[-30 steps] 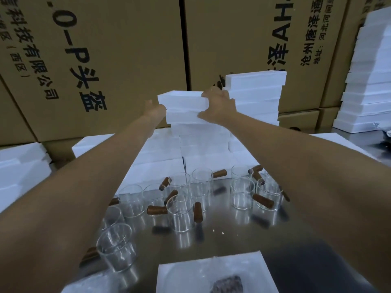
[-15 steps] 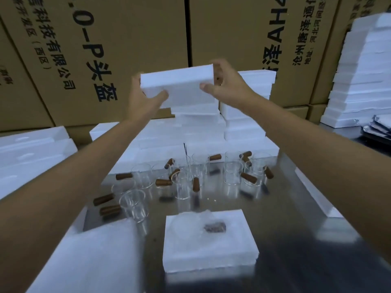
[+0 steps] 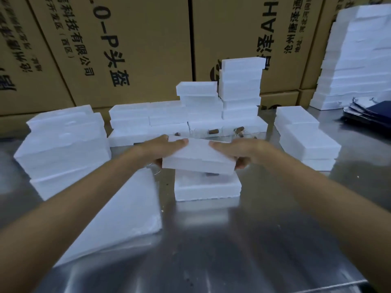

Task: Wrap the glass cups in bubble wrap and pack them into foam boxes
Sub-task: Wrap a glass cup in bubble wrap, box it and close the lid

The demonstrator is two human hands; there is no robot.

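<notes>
Both hands are being kept on a white foam lid (image 3: 198, 157), which is being held tilted just above a foam box (image 3: 208, 190) standing on the steel desk (image 3: 254, 240). At the lid's left end the left hand (image 3: 167, 148) is being curled round the edge, fingers laid over the top and thumb tucked underneath; at the right end the right hand (image 3: 239, 150) is being wrapped round in the same way. Something dark (image 3: 211, 175) is being glimpsed inside the box, under the lid; what it is cannot be told. Behind the hands, brown cup handles (image 3: 213, 132) are being partly hidden, with little of the glass to be made out. Foam stacks (image 3: 241, 89) are being kept at the back of the desk, with more foam (image 3: 63, 149) at the left and right (image 3: 306, 140). A blurred foam slab (image 3: 127, 210) is lying near the left forearm. Printed cardboard cartons (image 3: 131, 49) are standing behind everything
</notes>
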